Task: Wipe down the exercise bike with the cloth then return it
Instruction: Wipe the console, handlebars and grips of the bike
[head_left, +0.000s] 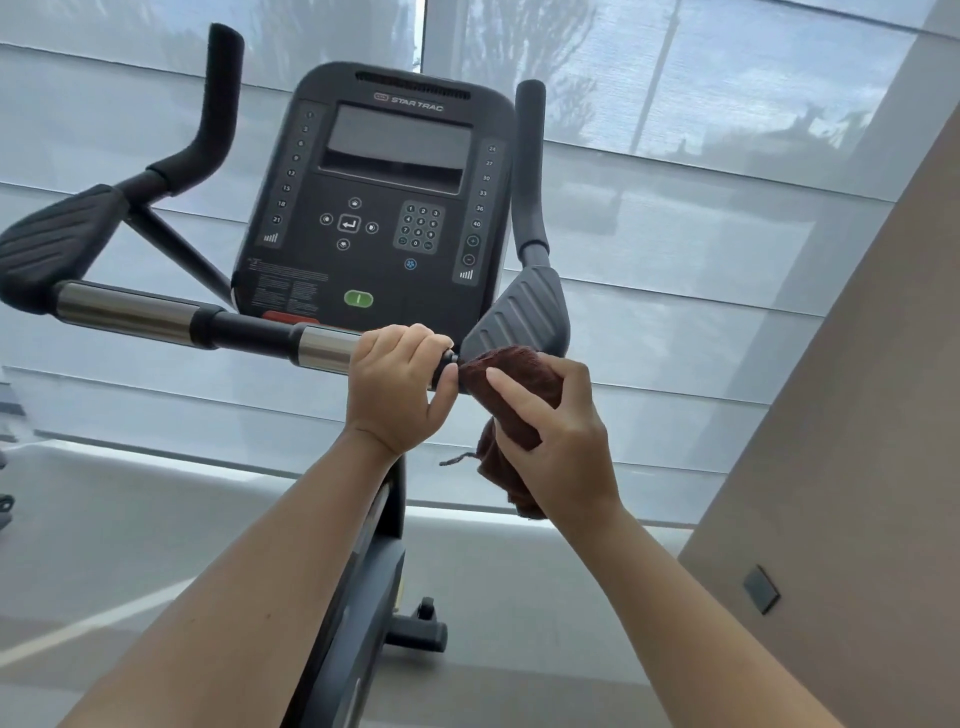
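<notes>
Exercise bike (374, 571) fills the middle of our view, seen from the rider's side; blinds (675, 218) behind it, floor (130, 545) below.

Console (384, 208) stands upright on the mast, screen dark. Handlebar (156, 317) runs roughly level across the front of it, left to right, long axis sideways to us, chrome and black sections alternating. A ribbed elbow pad (524, 312) sits at its right end, another at the left.

Our left hand (397, 389) sits on the bar near that right end, fingers (415, 340) curled closed around the tube, steadying it.

Our right hand (556, 447) is just right of the left, almost touching it. Its fingers pinch a dark reddish-brown cloth (519, 374), index finger laid flat along it. The cloth is bunched against the bar end, under the lower edge of the right elbow pad; a loose tail hangs below the hand.

Our judgement: wiping is under way at the bar's right end. The right hand owns the cloth, so the stroke likely follows the bar's axis leftward, and the left hand blocks that path until it lifts.
</notes>
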